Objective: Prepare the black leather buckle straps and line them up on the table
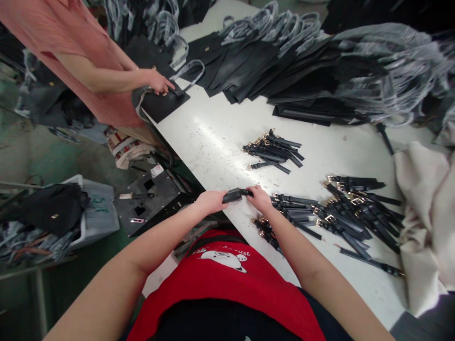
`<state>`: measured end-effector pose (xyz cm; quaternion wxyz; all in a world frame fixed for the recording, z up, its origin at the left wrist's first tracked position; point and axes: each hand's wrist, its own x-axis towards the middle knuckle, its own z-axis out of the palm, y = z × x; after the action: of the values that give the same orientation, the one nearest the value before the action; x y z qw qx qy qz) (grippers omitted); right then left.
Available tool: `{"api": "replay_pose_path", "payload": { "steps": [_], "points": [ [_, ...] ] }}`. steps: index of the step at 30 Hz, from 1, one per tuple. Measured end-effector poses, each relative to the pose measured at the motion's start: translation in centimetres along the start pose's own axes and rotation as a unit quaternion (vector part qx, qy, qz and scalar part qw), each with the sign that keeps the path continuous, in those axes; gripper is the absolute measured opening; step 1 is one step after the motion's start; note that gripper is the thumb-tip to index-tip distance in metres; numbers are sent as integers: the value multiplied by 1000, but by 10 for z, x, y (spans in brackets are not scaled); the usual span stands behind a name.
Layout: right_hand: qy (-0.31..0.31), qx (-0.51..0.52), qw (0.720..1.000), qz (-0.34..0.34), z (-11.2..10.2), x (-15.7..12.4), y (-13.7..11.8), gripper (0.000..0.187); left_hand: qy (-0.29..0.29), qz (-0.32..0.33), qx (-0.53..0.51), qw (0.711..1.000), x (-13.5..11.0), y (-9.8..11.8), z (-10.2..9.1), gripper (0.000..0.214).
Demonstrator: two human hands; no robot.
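Note:
Both my hands grip a black leather strap above the near edge of the white table. My left hand is closed on its wide, flat end. Fingers of my right hand pinch the narrower end; whether a buckle sits there is hidden. Just right of that hand lie short black straps with gold buckles, and several more are partly behind my right forearm. Farther up the table rests a smaller heap of buckled straps. A larger heap spreads to the right.
Black bag panels with plastic-wrapped handles pile along the far side. Beige cloth drapes at right. A co-worker's hand touches a black panel. A grey bin stands on the floor at left.

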<state>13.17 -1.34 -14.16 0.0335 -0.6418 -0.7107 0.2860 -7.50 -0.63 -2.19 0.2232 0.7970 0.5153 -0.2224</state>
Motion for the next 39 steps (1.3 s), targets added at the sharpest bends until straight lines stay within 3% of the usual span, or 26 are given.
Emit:
{"api": "replay_pose_path", "payload": {
  "steps": [17,21,25,28,31,35,37,39],
  "points": [
    [0,12,999,-41,-4,5,8,28,20,11,9,1000,9,21,-13,42],
    [-47,-44,997,-41,-16,5,-5,28,24,-27,-13,999,2,10,-15,45],
    [-55,-111,990,-67,-45,13,-15,27,43,-69,-30,996,-18,-10,-17,49],
    [-22,-130,990,-58,-73,11,4,29,51,-70,-47,995,-31,-11,-17,50],
    [-2,-126,992,-21,-94,-6,49,30,51,-57,-61,995,-36,-4,-14,48],
    [-75,-116,990,12,-103,-25,105,28,34,-40,-86,995,-35,-1,-10,44],
    [-66,-112,991,12,-103,-20,109,30,28,-40,-93,995,-35,-1,-11,46],
    [-14,-108,994,-5,-104,-1,97,34,29,-47,-94,994,-34,-2,-15,47]
  ]
}}
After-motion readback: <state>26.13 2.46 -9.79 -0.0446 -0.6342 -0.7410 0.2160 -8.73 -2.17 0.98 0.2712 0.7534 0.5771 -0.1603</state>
